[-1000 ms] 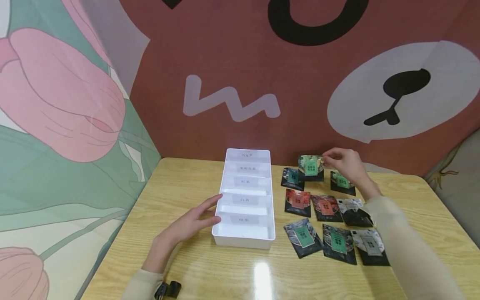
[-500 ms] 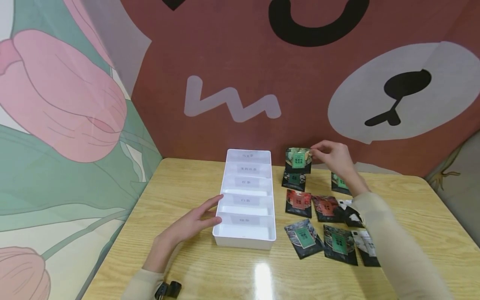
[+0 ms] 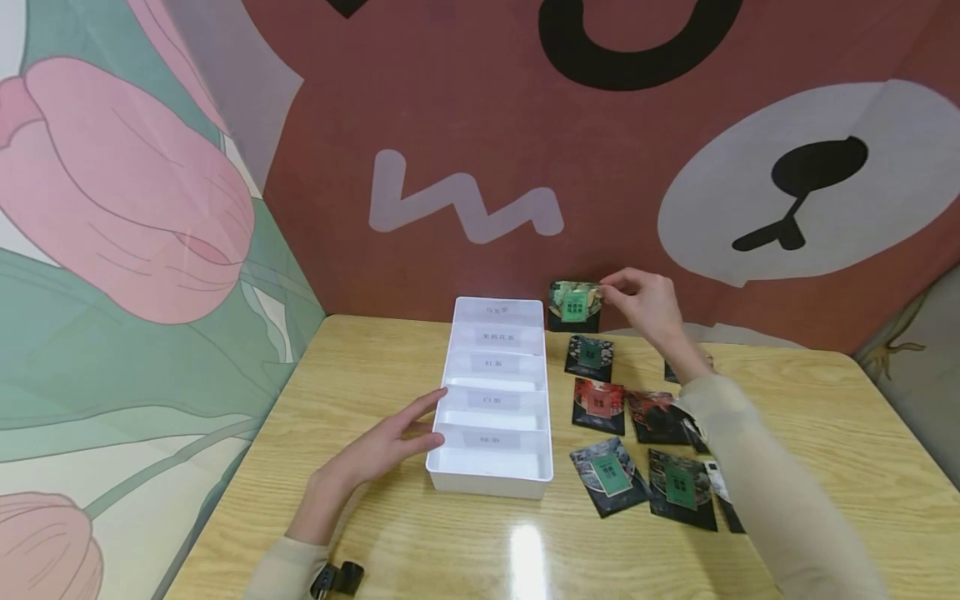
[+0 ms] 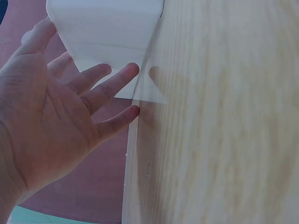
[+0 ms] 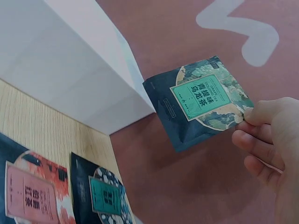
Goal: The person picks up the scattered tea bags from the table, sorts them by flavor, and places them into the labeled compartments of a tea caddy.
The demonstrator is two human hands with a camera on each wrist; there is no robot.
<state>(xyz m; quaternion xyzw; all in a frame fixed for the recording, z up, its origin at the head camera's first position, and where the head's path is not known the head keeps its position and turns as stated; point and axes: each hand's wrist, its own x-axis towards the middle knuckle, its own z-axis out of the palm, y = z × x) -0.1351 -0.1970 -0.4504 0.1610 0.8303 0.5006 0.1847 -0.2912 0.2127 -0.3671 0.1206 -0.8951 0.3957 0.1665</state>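
Note:
My right hand (image 3: pixel 647 307) pinches a green and black tea bag sachet (image 3: pixel 574 306) by its upper right corner. In the right wrist view the sachet (image 5: pixel 201 100) reads "Grape Oolong Tea" and hangs in the air beside the white box's wall. That white box (image 3: pixel 489 483) has several compartments with labelled dividers, and no sachets show inside. My left hand (image 3: pixel 378 446) rests at the box's left side, fingers spread, with thumb and index tip at its rim. The left wrist view shows the same hand (image 4: pixel 56 107) with relaxed fingers around nothing.
Right of the box lie several sachets: a dark one (image 3: pixel 589 357), red ones (image 3: pixel 598 404), and green-labelled ones (image 3: pixel 609 475) in front. My right sleeve covers part of others. A printed cloth (image 3: pixel 465 267) stands behind the wooden table (image 3: pixel 375 542).
My right hand has carried the green sachet left and up, from above the back sachets to near the box's far right corner. The left hand has stayed in place.

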